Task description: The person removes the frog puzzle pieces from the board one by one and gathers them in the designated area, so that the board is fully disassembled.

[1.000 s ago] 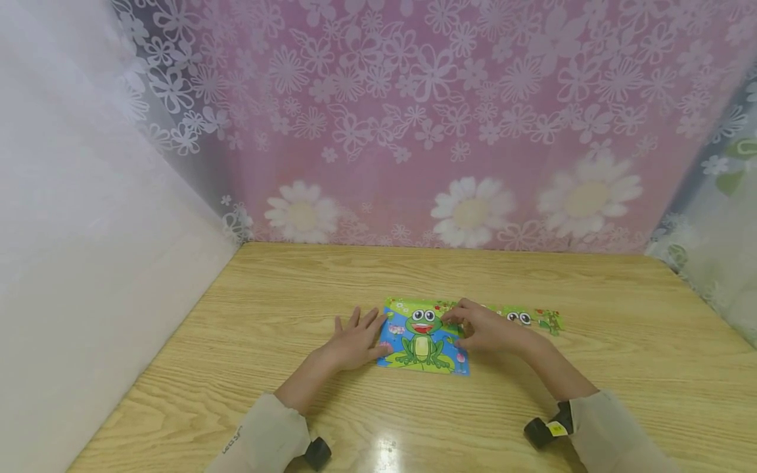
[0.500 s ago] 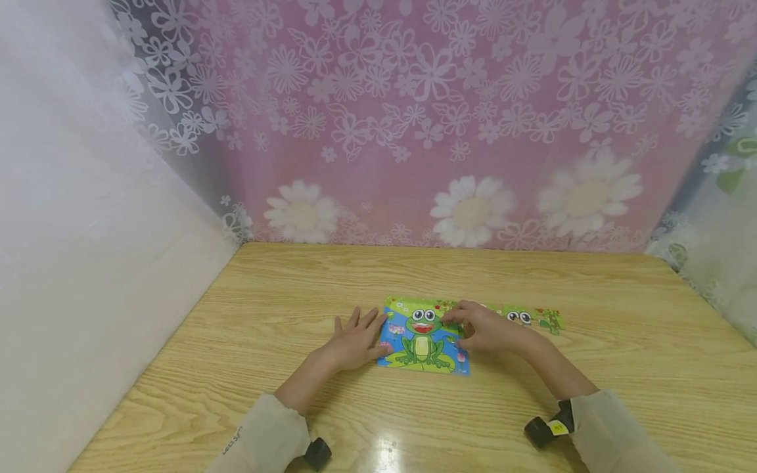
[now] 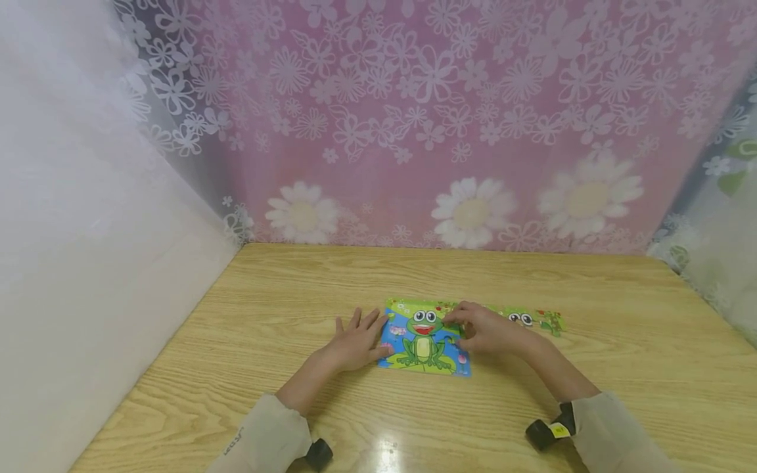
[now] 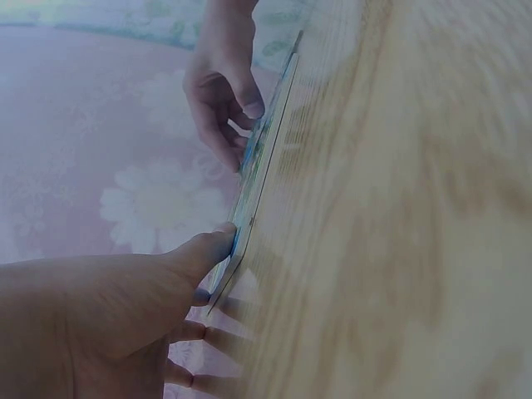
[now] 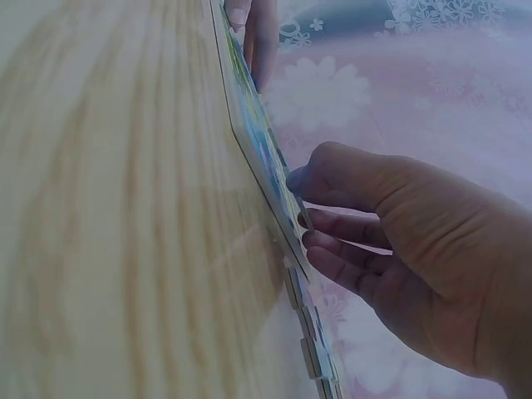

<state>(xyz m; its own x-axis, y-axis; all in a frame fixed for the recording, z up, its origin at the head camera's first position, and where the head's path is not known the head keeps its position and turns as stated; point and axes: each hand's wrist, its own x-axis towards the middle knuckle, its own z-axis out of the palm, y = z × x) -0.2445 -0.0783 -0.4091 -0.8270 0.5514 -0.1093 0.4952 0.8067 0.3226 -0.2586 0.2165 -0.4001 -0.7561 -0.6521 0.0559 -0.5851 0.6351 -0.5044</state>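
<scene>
I see the right hand pinching a thin, flat puzzle piece between thumb and fingertips, at the right edge of the blue-and-green frog-picture puzzle. The left hand rests straight-fingered at the puzzle's left edge, thumb on it. A green row of puzzle pieces with frog eyes lies right of the puzzle. I find almost nothing shifted from a moment ago, so I judge the pinched piece unsettled.

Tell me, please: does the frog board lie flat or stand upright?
Flat: the frog board lies face up on the table; both wrist views show its thin edge along the table.
</scene>
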